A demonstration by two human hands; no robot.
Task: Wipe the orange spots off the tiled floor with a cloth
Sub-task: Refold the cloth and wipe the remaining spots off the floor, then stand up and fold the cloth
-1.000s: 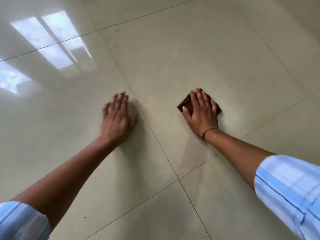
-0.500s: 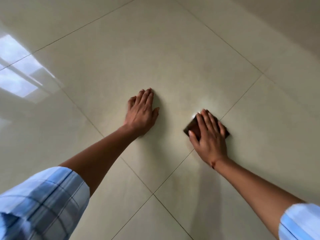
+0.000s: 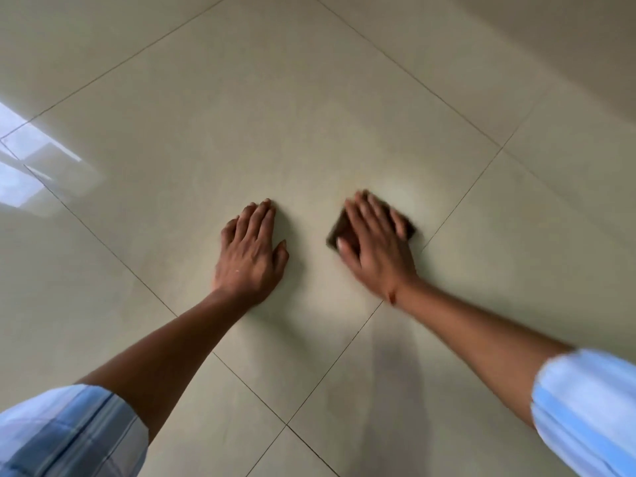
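My right hand [image 3: 377, 241] presses flat on a small dark brown cloth [image 3: 336, 232] on the glossy cream tiled floor [image 3: 309, 115]. The cloth shows only at its edges around my fingers, and both are blurred by motion. My left hand [image 3: 251, 253] lies palm down on the same tile, a hand's width to the left, fingers together and holding nothing. I see no orange spots on the tiles around either hand.
Thin grout lines [image 3: 457, 208] cross the floor diagonally and meet below my arms [image 3: 286, 425]. A bright window reflection [image 3: 24, 166] lies on the tiles at the far left. My pale blue checked sleeves fill the lower corners.
The view has swung, so the grout lines run differently. My right hand has slid the cloth up and slightly left on the tile, closer to my left hand, which stays planted.
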